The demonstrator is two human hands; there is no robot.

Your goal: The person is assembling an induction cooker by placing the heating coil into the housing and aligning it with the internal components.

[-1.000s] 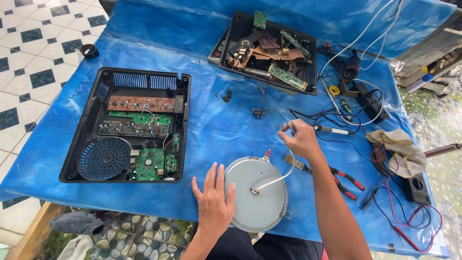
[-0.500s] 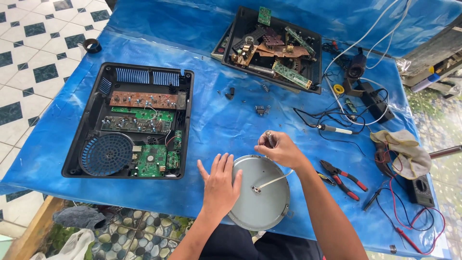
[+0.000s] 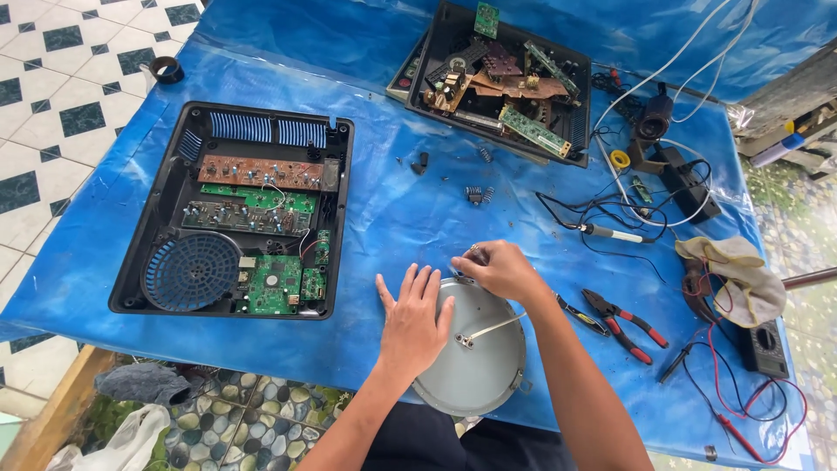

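Blue plastic sheeting [image 3: 392,218], glossy and wrinkled, covers the table above a tiled floor. Toward its left edge lies an opened black appliance base [image 3: 231,209] with green circuit boards and a round fan grille. At the near edge sits a round grey metal disc [image 3: 475,362], thin, stiff and probably light, best gripped by its rim. The left hand [image 3: 412,324] presses flat and open on it; the right hand [image 3: 504,270] pinches a small part at its far rim. Red-handled pliers [image 3: 628,324] lie right.
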